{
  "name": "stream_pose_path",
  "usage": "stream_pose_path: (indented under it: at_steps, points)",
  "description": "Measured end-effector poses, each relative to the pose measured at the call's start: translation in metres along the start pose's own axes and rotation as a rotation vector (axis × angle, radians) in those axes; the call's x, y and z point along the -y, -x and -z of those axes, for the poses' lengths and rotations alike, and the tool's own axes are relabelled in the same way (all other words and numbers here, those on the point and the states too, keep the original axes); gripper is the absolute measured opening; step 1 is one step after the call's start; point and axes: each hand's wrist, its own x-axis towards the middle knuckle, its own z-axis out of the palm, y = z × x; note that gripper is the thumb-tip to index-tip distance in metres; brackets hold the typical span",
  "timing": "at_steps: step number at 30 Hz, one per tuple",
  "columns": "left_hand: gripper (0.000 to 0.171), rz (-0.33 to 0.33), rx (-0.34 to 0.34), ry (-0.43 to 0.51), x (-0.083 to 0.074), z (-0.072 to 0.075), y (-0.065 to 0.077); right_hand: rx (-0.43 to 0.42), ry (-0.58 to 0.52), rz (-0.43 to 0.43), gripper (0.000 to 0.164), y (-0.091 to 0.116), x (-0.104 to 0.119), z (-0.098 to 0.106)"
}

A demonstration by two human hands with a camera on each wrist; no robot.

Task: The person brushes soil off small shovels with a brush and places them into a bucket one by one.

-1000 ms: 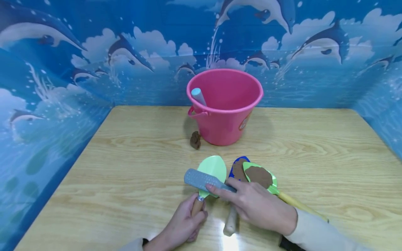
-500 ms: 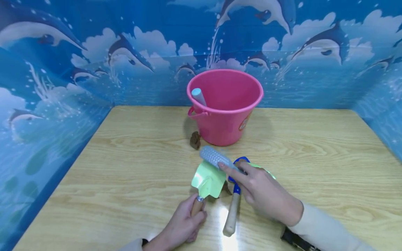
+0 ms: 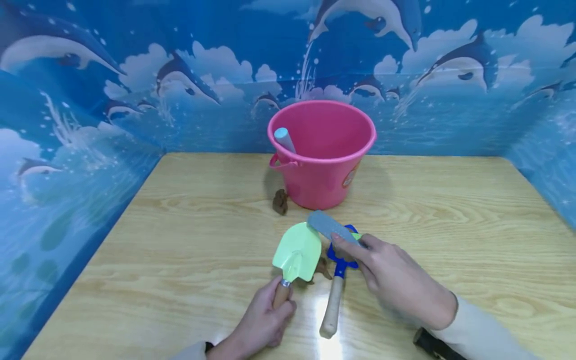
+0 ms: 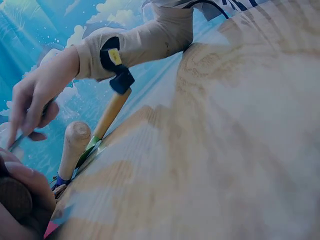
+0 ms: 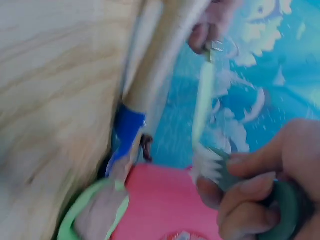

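Note:
In the head view my left hand (image 3: 263, 315) grips the wooden handle of a light green trowel (image 3: 297, 247), its blade pointing away from me above the table. My right hand (image 3: 400, 277) holds a grey-blue brush (image 3: 328, 226) by its handle. White bristles (image 5: 206, 162) show in the right wrist view, at the trowel's tip. Below the brush lies a blue-headed garden tool (image 3: 332, 307) with a pale wooden handle. A green shovel (image 5: 72, 217) carrying brown matter is mostly hidden behind my right hand in the head view.
A pink bucket (image 3: 315, 185) stands at the back, a light blue handle (image 3: 284, 139) sticking up inside. Beside its base sits a brown clump (image 3: 280, 202). More brown bits (image 3: 322, 267) lie right of the trowel. A dolphin-print backdrop (image 3: 216, 120) surrounds the wooden table (image 3: 180, 260).
The brush has moved from across the trowel's lower blade up to its tip and rightward, with my right hand following. The blade has turned slightly; my left hand stays in place.

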Motion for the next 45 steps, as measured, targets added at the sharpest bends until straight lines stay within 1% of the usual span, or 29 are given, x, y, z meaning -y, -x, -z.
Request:
stream_pose_path:
  at_steps: [2,3,6,7,8,9,11,14,15,18,19,21,23,26,27,29,31,34,37,40,42,45]
  points:
    - [0.013,-0.014,-0.028,-0.033,-0.004,0.001,-0.001,0.023,-0.007,-0.025,0.060,0.009,-0.006,0.005]
    - [0.011,-0.048,-0.053,-0.089,-0.007,0.002,-0.001,0.031,-0.016,-0.032,0.058,0.014,-0.009,0.007]
    - [0.010,-0.184,-0.126,-0.300,-0.022,0.007,-0.003,0.011,-0.037,-0.025,0.055,0.032,-0.018,0.011]
    - [0.010,-0.234,-0.155,-0.377,-0.029,0.009,-0.003,-0.002,-0.052,-0.022,0.054,0.038,-0.021,0.013]
    - [0.011,-0.293,-0.184,-0.455,-0.036,0.011,-0.004,-0.031,-0.062,-0.004,0.049,0.044,-0.024,0.014]
    - [0.012,-0.354,-0.212,-0.531,-0.044,0.013,-0.005,-0.062,-0.079,0.017,0.042,0.049,-0.027,0.015]
    - [0.014,-0.449,-0.246,-0.650,-0.063,0.017,-0.007,-0.121,-0.100,0.046,0.034,0.058,-0.033,0.017]
    - [0.018,-0.596,-0.302,-0.869,-0.094,0.020,-0.016,-0.190,-0.124,0.057,0.033,0.071,-0.039,0.018]
    - [0.018,-0.638,-0.314,-0.934,-0.105,0.020,-0.020,-0.198,-0.132,0.043,0.034,0.075,-0.040,0.019]
    - [0.022,-0.743,-0.346,-1.107,-0.135,0.021,-0.032,-0.217,-0.131,0.009,0.040,0.084,-0.043,0.020]
    - [0.024,-0.770,-0.352,-1.152,-0.143,0.021,-0.036,-0.224,-0.128,0.004,0.038,0.086,-0.044,0.020]
    - [0.028,-0.800,-0.352,-1.232,-0.158,0.021,-0.045,-0.237,-0.122,0.005,0.033,0.089,-0.046,0.020]
    - [0.030,-0.814,-0.335,-1.308,-0.171,0.021,-0.054,-0.245,-0.117,0.013,0.034,0.090,-0.048,0.020]
    - [0.030,-0.802,-0.297,-1.416,-0.186,0.020,-0.072,-0.248,-0.123,0.017,0.040,0.090,-0.050,0.020]
    - [0.028,-0.787,-0.285,-1.448,-0.190,0.019,-0.078,-0.250,-0.122,0.018,0.041,0.090,-0.050,0.020]
    - [0.027,-0.739,-0.257,-1.504,-0.198,0.018,-0.091,-0.254,-0.119,0.017,0.043,0.091,-0.050,0.019]
    - [0.029,-0.668,-0.225,-1.550,-0.205,0.018,-0.104,-0.259,-0.111,0.016,0.044,0.091,-0.051,0.018]
    - [0.031,-0.553,-0.160,-1.602,-0.213,0.020,-0.123,-0.258,-0.108,0.012,0.040,0.092,-0.051,0.018]
    - [0.038,-0.504,-0.114,-1.670,-0.220,0.021,-0.139,-0.258,-0.112,0.009,0.036,0.093,-0.052,0.018]
    - [0.041,-0.459,-0.077,-1.745,-0.222,0.020,-0.154,-0.263,-0.118,0.007,0.035,0.093,-0.053,0.017]
    - [0.041,-0.413,-0.046,-1.748,-0.220,0.018,-0.163,-0.268,-0.122,0.009,0.037,0.093,-0.053,0.017]
    - [0.037,-0.345,-0.002,-1.731,-0.217,0.014,-0.172,-0.276,-0.125,0.015,0.041,0.092,-0.054,0.016]
